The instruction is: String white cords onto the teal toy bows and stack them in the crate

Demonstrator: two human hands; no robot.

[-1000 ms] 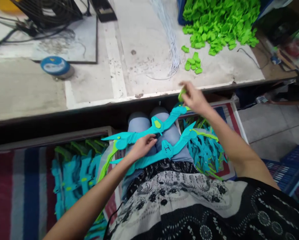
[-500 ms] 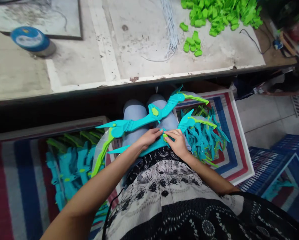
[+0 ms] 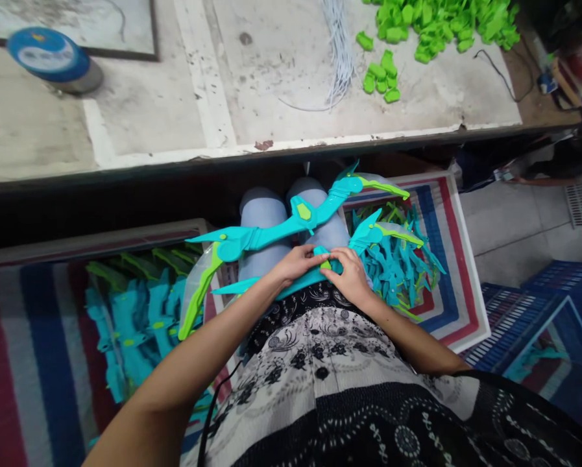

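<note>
Two turquoise plastic toy bows with lime-green limbs lie across my lap. The far toy bow [image 3: 276,235] rests over my knees, a green piece [image 3: 303,211] set in its middle. Closer to my waist is the near toy bow [image 3: 300,283], gripped at its centre by both hands. My left hand [image 3: 300,264] is closed on it from the left, thumb and fingertips beside a small green piece [image 3: 325,264]. From the right, my right hand [image 3: 350,275] pinches around the same spot, its thumb near that piece. The fingers partly hide the bow's middle.
On the worktable [image 3: 271,78] lie a heap of green pieces [image 3: 436,23], a bundle of white cords [image 3: 340,58] and a blue-lidded can [image 3: 52,58]. Striped-lined bins stand left [image 3: 52,324] and right [image 3: 459,272], holding more bows. Blue crates [image 3: 499,318] stand at far right.
My fingers have shifted slightly around the green piece at the near bow's centre, the left thumb now reaching further across. The view has tilted a little; the far bow stays on my knees.
</note>
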